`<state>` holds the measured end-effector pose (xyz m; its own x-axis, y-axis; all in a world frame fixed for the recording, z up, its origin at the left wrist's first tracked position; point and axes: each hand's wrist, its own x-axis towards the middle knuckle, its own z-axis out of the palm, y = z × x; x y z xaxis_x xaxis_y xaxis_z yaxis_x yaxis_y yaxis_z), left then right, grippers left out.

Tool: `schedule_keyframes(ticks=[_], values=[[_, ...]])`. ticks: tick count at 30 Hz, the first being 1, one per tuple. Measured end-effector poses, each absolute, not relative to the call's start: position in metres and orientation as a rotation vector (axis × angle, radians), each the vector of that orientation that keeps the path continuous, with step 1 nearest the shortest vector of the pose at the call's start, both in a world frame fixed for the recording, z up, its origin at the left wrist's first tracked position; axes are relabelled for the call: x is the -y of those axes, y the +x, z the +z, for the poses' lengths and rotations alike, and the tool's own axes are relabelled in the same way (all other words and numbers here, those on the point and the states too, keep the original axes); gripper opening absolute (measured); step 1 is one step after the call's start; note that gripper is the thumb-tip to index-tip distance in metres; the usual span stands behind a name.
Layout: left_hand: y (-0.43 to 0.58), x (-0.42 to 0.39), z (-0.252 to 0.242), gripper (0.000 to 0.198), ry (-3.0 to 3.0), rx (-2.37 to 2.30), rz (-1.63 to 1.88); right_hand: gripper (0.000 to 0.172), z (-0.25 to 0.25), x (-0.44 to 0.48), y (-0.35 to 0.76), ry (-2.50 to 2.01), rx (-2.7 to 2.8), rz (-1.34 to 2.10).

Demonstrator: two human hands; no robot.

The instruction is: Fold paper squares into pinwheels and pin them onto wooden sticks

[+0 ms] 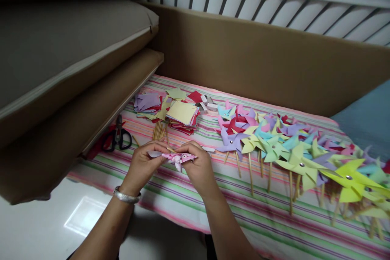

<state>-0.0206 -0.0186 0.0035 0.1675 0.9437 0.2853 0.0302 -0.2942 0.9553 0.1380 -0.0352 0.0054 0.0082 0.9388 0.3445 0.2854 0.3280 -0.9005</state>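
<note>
Between my two hands is a pink and white patterned paper pinwheel, partly covered by my fingers. My left hand, with a silver bangle at the wrist, is closed on its left side. On the right side, my right hand pinches the paper. A short piece of a thin wooden stick shows at the pinwheel's upper edge; the rest is hidden. Just beyond my hands lie a bundle of wooden sticks and a stack of coloured paper squares.
Many finished pinwheels on sticks cover the right of the striped cloth. Scissors lie at the left beside stacked brown cushions. Small boxes and more paper squares sit at the back, before a brown panel.
</note>
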Motion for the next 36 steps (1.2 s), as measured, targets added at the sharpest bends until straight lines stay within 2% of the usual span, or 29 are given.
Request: schedule_keyframes(ticks=[8, 19, 28, 36], values=[[-0.0222, 0.0165, -0.0025, 0.006, 1.551, -0.955, 1.276, 0.01, 0.0039, 0.0348, 0.1365, -1.167, 1.431, 0.85], [-0.0214, 0.0165, -0.0013, 0.005, 1.546, -0.939, 1.295, 0.015, 0.0094, 0.0352, 0.1361, -1.164, 1.437, 0.808], [-0.0215, 0.0174, 0.0013, 0.003, 1.559, -0.964, 1.273, 0.007, 0.0058, 0.0346, 0.1353, -1.168, 1.415, 0.86], [-0.0226, 0.0166, -0.001, 0.003, 1.57, -0.963, 1.279, 0.012, 0.0046, 0.0349, 0.1353, -1.175, 1.385, 0.895]])
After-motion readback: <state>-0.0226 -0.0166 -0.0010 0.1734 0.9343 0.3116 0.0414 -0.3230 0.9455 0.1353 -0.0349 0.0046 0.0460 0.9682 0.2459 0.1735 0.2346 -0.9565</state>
